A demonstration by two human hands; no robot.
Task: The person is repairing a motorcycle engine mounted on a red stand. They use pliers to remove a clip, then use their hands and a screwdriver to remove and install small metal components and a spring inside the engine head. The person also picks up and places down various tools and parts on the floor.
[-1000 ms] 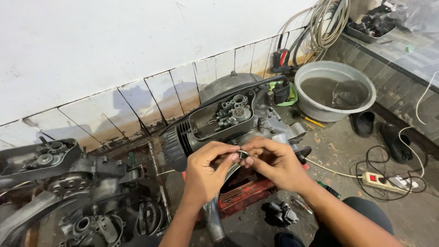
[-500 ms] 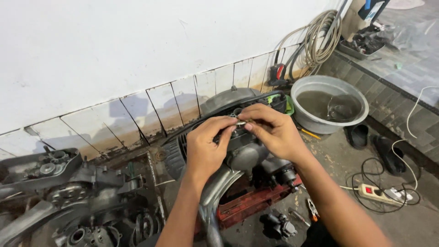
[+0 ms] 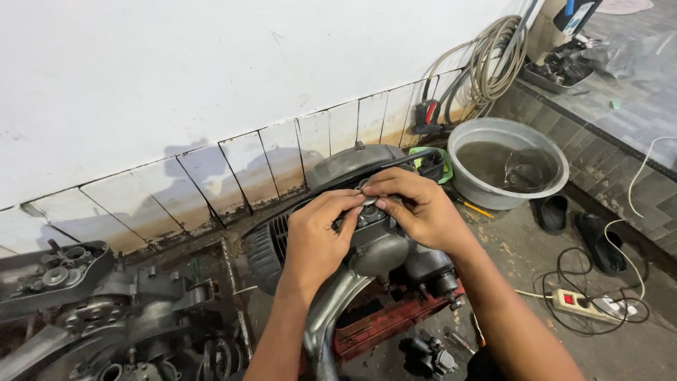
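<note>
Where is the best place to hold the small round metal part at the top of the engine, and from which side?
Probably by its thin rim, from above: the small round metal part lies flat on the engine, where the left hand and right hand pinch it.

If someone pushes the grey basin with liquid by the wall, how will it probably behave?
The grey basin probably feels heavy, since murky liquid fills much of it. A quick push would likely slosh that liquid toward the rim. Its wide, low shape suggests it would slide on the floor rather than tip.
</note>
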